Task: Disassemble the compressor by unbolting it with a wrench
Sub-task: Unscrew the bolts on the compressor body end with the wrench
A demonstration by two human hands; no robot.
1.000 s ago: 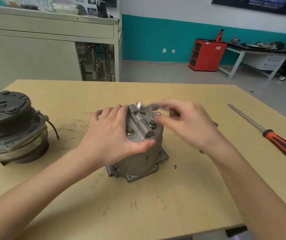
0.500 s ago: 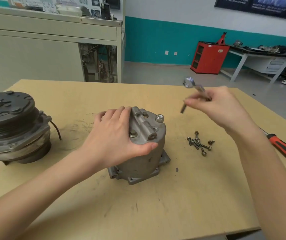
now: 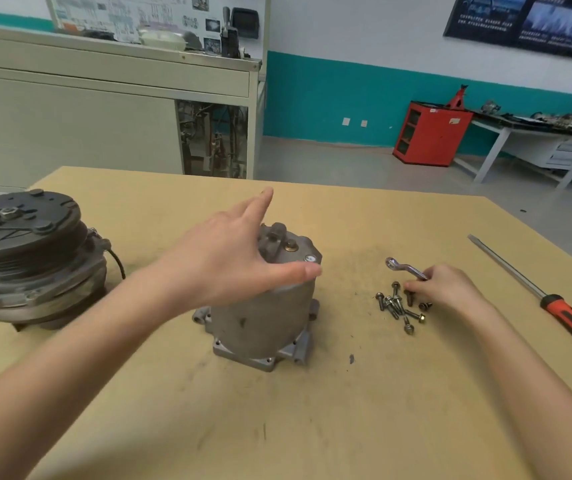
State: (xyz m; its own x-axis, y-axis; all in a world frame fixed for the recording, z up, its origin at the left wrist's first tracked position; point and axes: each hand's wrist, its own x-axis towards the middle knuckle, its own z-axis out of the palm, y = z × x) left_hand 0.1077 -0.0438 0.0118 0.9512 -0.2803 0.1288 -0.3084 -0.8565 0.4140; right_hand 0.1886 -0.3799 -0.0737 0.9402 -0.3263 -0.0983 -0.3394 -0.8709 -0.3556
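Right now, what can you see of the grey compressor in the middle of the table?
The compressor is a dull grey cast-metal cylinder, upright on its flanged base on the table. Its cap carries a raised fitting, a brass-coloured bolt and a silver bolt. The open left hand is spread over the cap; contact is unclear.

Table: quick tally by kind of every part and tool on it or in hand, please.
Compressor body: 1
Clutch pulley assembly: 1
Wrench, held in the right hand: 1
Screwdriver: 1
Loose bolts: about 7; the pile overlaps, so the count is not exact
Total: about 11
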